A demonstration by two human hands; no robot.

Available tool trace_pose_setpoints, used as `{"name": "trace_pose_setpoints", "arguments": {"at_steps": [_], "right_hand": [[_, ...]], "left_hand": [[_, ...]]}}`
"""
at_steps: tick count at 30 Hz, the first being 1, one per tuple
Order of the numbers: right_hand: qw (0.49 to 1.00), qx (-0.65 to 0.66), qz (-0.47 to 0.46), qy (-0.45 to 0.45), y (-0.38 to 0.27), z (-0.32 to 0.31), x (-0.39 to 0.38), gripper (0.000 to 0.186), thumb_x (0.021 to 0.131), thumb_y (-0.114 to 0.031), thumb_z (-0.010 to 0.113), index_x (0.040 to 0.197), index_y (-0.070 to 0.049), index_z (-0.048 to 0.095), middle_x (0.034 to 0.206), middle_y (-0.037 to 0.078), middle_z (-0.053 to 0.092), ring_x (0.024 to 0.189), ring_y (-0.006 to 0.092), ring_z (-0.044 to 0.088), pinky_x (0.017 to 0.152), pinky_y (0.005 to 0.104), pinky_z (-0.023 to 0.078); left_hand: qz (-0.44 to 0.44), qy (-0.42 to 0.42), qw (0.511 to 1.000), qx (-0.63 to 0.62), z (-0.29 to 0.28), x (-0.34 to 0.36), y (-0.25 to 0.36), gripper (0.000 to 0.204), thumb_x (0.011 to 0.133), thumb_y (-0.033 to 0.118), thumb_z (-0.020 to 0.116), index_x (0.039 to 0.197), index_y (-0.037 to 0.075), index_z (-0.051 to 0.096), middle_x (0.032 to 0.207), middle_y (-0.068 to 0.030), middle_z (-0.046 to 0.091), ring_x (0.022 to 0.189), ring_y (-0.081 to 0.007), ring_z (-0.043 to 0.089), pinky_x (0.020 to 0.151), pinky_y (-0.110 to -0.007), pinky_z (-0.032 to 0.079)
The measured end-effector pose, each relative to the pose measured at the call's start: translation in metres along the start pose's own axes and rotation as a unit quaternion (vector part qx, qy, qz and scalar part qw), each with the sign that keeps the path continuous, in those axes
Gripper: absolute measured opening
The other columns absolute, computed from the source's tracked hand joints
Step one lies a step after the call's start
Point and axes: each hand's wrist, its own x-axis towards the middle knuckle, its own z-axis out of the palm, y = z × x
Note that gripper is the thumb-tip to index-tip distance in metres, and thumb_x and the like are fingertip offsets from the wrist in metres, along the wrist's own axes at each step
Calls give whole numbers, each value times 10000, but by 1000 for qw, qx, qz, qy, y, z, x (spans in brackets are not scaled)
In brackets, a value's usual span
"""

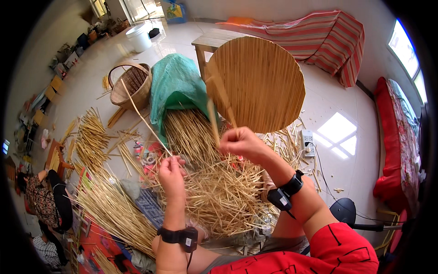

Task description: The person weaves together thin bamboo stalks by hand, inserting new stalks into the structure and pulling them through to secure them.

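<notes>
Tiled floor [329,98]: one basket [143,94], one sack [177,75]; left hand [172,175] pinching one stalk [137,110], right hand [242,142] gripping blurred straw [226,106], count unclear.

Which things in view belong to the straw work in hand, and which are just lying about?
Apparently in the work:
long stalk, left fingers
blurred strips, right fingers
loose straw heap
green sack of stalks

Apparently just lying about:
white bucket
power strip
red striped cloth

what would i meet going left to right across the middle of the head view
Pile of cut stalks → handled basket → left hand → right hand → white power strip → red-draped furniture
</notes>
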Motion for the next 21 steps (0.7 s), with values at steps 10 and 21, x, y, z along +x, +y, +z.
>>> {"name": "trace_pose_setpoints", "arguments": {"at_steps": [10, 21], "right_hand": [[935, -242, 110, -233, -1, -20, -13, 196, 754, -202, 767, 784, -28, 681, 651, -17, 615, 633, 59, 547, 564, 225, 432], [972, 99, -102, 187, 6, 10, 15, 244, 910, -193, 620, 1070, -9, 622, 744, -51, 566, 580, -9, 413, 489, 161, 322]], "left_hand": [[-8, 24, 999, -31, -15, 8, 8, 170, 960, 151, 487, 919, 15, 581, 715, -18, 587, 474, -11, 391, 407, -165, 272], [92, -215, 951, 200, 40, -65, -10, 153, 886, 133, 593, 853, -15, 618, 717, -67, 635, 590, -128, 577, 553, -264, 449]]}}
